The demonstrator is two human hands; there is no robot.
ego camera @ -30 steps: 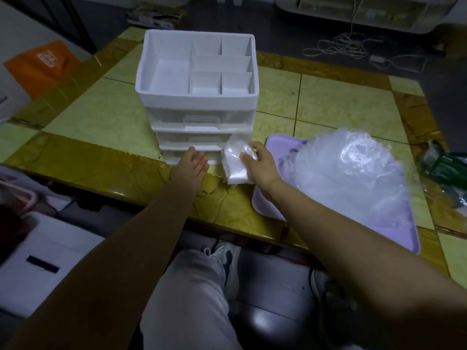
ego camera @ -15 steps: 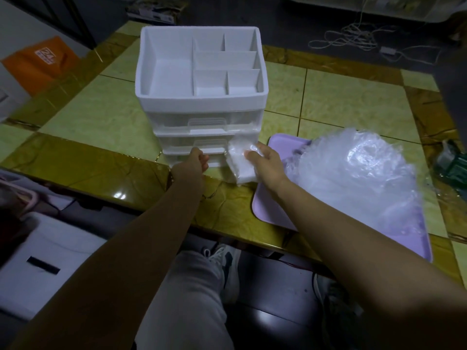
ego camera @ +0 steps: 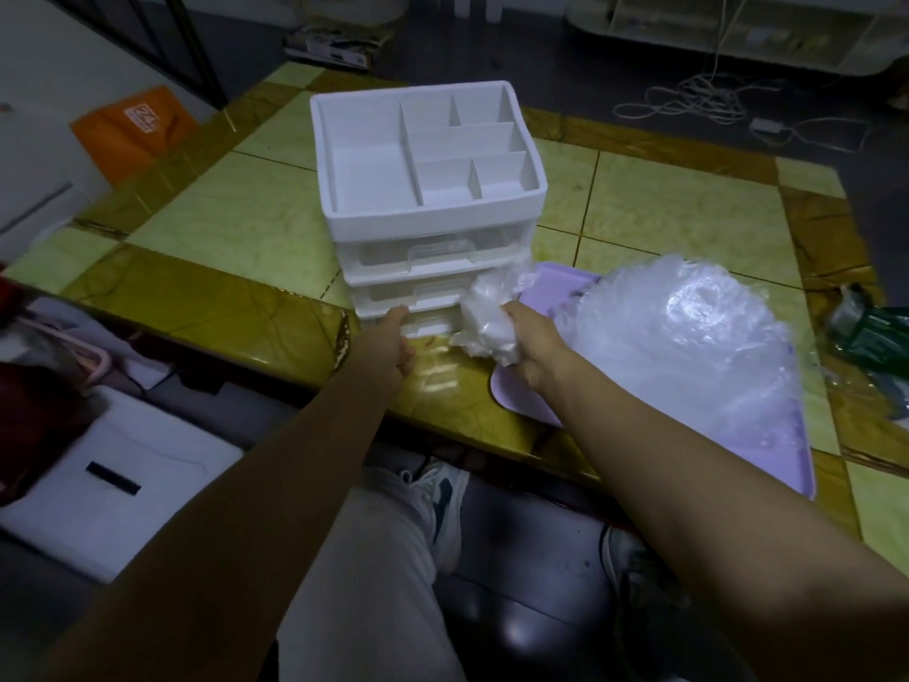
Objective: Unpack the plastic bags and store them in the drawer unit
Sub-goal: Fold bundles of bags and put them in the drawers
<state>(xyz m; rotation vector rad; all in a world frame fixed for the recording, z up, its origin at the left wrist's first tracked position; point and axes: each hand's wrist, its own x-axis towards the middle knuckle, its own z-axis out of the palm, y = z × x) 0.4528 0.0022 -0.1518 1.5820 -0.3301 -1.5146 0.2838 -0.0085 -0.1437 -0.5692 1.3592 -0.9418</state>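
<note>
A white drawer unit (ego camera: 428, 199) with a divided top tray and three clear drawers stands on the tiled table. My left hand (ego camera: 391, 337) grips the front of the bottom drawer (ego camera: 428, 327), which sticks out slightly. My right hand (ego camera: 531, 347) is shut on a crumpled bundle of clear plastic bags (ego camera: 487, 317), held just right of the lower drawers. A large heap of clear plastic bags (ego camera: 688, 337) lies on a lilac tray (ego camera: 546, 287) at the right.
The green and brown tiled table (ego camera: 221, 228) has its near edge just behind my hands. A dark green packet (ego camera: 870, 327) lies at the far right. An orange bag (ego camera: 133, 125) and white boxes sit on the floor at left; cables lie beyond the table.
My left hand went from resting flat before the unit to gripping the bottom drawer front, which has come out a little. The bundle in my right hand is more crumpled and rose slightly.
</note>
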